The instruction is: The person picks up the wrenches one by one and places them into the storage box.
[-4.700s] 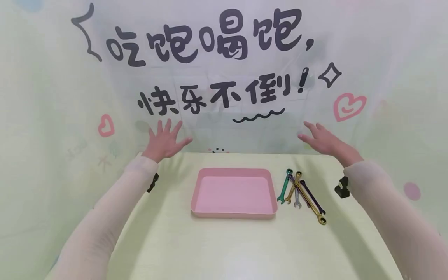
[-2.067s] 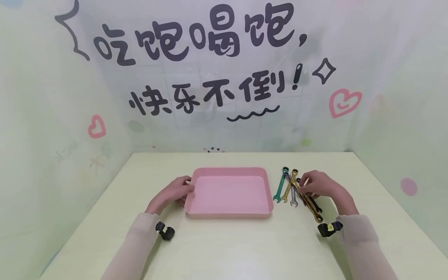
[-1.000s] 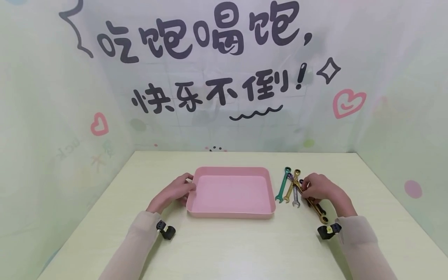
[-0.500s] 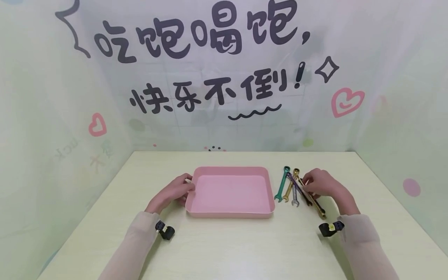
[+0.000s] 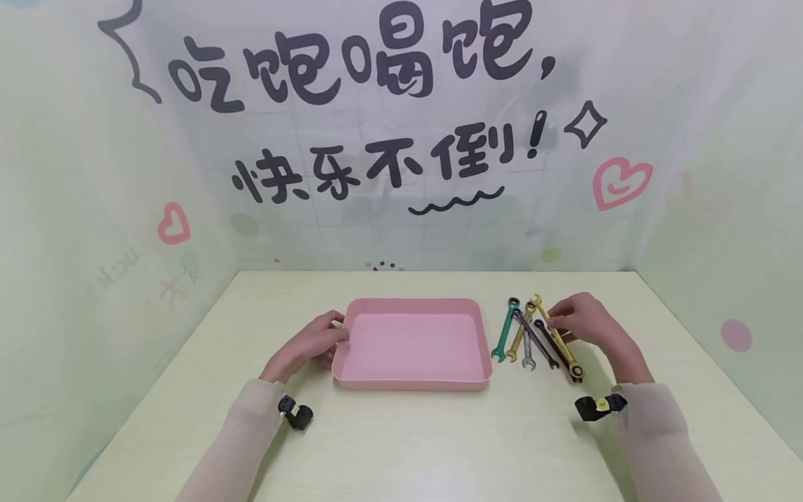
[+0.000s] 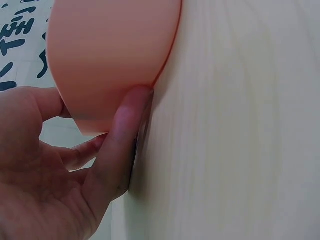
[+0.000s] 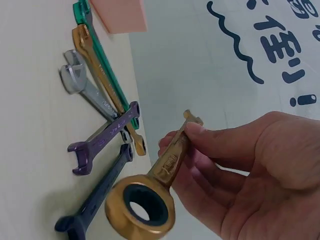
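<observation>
A pink tray [image 5: 410, 385] lies on the table, and my left hand [image 5: 314, 341] pinches its left wall. In the left wrist view the thumb [image 6: 132, 107] presses against the tray wall [image 6: 115, 50], with fingers on its other side. My right hand [image 5: 586, 319] grips a gold ratcheting wrench [image 7: 170, 162] between thumb and fingers, raised above the table with its ring end toward the wrist camera. Beside it lie a purple wrench [image 7: 102, 137], a dark blue wrench [image 7: 97, 197], a silver wrench [image 7: 92, 92], another gold wrench [image 7: 100, 62] and a green wrench [image 5: 507, 331].
The loose wrenches overlap in a cluster right of the tray on a pale wooden table [image 5: 401, 446]. A printed curtain [image 5: 389, 237] with dark lettering hangs behind the table, and similar cloth stands at both sides.
My right hand has lifted the gold wrench off the pile and shifted it slightly right, uncovering the purple and dark blue wrenches. The left hand came to the tray earlier and keeps still there.
</observation>
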The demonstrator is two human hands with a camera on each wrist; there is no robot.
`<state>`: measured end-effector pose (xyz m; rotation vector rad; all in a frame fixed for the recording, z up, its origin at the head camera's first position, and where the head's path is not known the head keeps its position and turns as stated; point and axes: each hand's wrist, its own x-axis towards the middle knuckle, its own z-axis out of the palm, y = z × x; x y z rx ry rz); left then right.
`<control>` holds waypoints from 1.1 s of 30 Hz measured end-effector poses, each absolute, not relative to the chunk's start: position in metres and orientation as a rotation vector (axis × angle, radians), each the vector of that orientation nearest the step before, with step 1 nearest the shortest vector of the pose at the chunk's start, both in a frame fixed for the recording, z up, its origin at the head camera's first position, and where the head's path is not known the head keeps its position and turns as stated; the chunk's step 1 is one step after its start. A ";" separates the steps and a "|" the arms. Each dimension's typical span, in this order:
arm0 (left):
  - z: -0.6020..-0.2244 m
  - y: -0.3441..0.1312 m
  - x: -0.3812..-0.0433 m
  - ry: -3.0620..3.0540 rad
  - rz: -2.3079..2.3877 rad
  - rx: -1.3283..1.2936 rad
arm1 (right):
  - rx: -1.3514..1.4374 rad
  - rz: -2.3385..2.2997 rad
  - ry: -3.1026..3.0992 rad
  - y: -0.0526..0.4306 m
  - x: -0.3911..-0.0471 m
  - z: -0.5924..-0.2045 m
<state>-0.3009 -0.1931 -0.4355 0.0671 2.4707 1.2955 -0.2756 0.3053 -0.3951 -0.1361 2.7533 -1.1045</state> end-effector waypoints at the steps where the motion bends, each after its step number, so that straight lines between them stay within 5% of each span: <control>1: -0.435 -0.193 -0.301 2.473 1.293 0.072 | -0.108 -1.129 2.743 0.305 -0.276 -0.395; 33: -0.436 -0.192 -0.302 2.498 1.272 0.046 | -0.043 -1.418 2.470 0.290 -0.277 -0.396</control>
